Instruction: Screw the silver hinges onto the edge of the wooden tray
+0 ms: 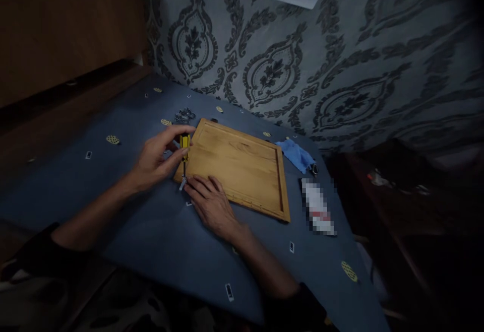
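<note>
One screwdriver (184, 151) stands at the board (245, 168) corner, pinched by the left hand (156, 161); the right hand (212, 203) lies flat, apparently empty.

Dim, dark corners, warped edges

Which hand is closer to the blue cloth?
Right. The right hand rests on the near-left corner of the wooden board, with the blue cloth beyond its opposite side. The left hand is farther off, gripping the yellow screwdriver.
</note>
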Demonstrator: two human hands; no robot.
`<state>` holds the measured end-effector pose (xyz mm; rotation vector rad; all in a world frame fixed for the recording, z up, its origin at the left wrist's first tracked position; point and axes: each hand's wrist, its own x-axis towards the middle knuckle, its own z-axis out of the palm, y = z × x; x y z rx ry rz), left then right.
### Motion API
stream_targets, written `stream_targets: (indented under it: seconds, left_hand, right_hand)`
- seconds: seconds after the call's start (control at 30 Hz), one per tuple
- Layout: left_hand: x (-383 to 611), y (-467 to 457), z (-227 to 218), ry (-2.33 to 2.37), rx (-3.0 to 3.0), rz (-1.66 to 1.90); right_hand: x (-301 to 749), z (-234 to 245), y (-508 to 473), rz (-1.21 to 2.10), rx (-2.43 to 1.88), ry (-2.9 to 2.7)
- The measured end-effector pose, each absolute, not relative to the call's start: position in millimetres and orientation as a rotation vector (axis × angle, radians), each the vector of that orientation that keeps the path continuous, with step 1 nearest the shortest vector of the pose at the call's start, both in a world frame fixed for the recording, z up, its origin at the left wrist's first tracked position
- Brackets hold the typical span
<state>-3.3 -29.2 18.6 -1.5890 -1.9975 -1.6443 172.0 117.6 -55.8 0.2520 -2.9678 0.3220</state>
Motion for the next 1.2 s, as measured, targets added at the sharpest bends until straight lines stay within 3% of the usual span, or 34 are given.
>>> stream_targets:
  seconds: [0.17,0.47,0.77,1.2]
  left_hand:
    - [-13.9,-32.3,21.1,-2.011,-1.450,-1.669]
    - [-35.1,-47.2,11.2,-2.725,-2.272,-0.771]
    - [-29.8,-43.5,-4.4,-2.840,-2.299,-0.651]
    - [-28.3,-41.9,-5.2,-2.795,-2.284,-0.757]
  right_hand:
    - [172.0,-56.1,117.3,0.338,0.254,-2.945]
    - [171.8,-55.5,117.5,0.309,0.270,-2.945]
    - [171.2,-55.3,117.6,0.303,0.262,-2.945]
    - [172.9,-59.9,121.0,0.388,0.281,-2.868]
